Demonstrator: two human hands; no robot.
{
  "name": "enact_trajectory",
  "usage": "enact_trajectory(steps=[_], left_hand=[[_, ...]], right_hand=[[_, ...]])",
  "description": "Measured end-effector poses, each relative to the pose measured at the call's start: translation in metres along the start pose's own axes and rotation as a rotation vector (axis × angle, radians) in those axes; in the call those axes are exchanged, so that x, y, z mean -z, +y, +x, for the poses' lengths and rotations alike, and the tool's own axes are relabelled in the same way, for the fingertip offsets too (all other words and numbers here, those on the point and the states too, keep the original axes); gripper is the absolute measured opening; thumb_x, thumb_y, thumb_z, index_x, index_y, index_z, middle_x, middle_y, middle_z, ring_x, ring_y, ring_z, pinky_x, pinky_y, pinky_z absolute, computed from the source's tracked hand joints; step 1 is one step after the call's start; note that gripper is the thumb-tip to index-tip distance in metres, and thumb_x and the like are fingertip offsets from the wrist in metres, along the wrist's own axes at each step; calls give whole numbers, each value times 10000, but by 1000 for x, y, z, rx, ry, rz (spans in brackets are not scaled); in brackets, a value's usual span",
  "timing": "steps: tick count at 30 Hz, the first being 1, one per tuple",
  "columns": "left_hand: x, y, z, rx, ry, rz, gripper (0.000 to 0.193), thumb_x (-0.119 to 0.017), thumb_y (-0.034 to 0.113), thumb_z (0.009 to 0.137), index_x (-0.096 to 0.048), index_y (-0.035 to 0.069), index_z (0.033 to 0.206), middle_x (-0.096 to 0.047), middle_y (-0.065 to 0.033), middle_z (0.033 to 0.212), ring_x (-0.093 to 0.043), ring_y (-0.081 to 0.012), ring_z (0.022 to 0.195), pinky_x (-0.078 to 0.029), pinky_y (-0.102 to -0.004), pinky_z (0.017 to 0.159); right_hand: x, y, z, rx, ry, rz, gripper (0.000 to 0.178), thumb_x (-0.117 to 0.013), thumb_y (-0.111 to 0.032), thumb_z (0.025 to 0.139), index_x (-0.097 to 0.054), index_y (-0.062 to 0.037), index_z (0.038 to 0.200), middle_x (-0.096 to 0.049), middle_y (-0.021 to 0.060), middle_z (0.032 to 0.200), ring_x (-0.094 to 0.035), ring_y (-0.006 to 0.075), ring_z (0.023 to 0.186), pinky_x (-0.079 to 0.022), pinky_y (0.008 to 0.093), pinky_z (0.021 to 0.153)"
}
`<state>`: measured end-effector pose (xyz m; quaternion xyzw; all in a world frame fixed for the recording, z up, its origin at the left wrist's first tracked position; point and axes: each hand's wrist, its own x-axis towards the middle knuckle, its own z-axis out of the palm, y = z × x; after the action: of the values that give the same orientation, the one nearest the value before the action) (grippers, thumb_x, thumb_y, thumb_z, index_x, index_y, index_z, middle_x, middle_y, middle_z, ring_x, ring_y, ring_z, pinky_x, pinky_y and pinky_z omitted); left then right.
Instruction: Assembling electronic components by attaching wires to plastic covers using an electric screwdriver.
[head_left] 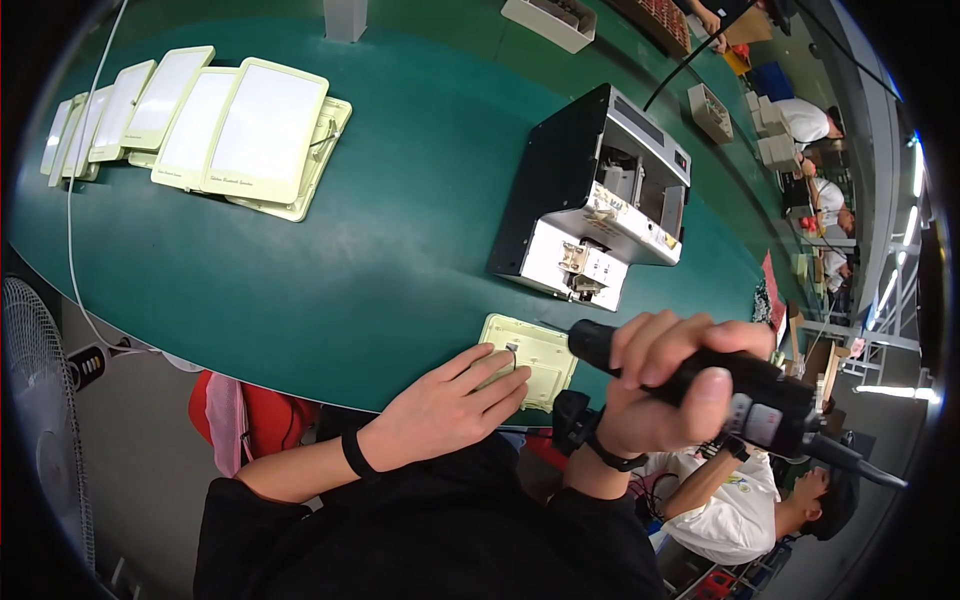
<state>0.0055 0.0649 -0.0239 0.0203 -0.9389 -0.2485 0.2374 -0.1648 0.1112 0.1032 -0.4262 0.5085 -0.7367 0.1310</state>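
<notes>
My right hand point(665, 390) is wrapped round a black electric screwdriver point(755, 395), held tilted with its thin bit pointing left, over the far edge of a pale yellow-green plastic housing point(548, 365). Whether the bit touches anything, I cannot tell. The housing lies with its ribbed inside up at the table's near edge. Across its left part my left hand point(450, 405) rests with fingers stretched out. Beside the fingertips a small metallic part point(512, 348) and a dark wire show; the hand hides the housing's lower left.
A black-and-silver screw feeder point(590, 205) stands just beyond the housing. Several pale-framed white panels point(265, 130) lie overlapping at the far left. A white cable point(70, 200) crosses the green table point(400, 240). A fan point(40, 400) stands left; a co-worker point(725, 510) sits right.
</notes>
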Motion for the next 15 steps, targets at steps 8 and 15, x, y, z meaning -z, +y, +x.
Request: enact_trajectory(steps=[8,15], left_hand=[[4,-1,1,15,-32,14,258,-714,181,926,-755,88,1163,-700,-24,1330,-608,-238,1300,-480,-424,1164],[1,-1,3,39,-6,9,248,-720,195,931,-753,85,1151,-707,-21,1309,-613,-232,1289,-490,-423,1152]], right_hand=[[-4,16,-12,-31,-48,-27,326,-654,-294,1008,-445,-76,1132,-484,53,650,-437,167,465,-425,354,474],[-2,24,-16,-42,-45,-18,314,-647,-294,1014,-433,-82,1103,-480,54,647,-439,166,464,-423,358,474]])
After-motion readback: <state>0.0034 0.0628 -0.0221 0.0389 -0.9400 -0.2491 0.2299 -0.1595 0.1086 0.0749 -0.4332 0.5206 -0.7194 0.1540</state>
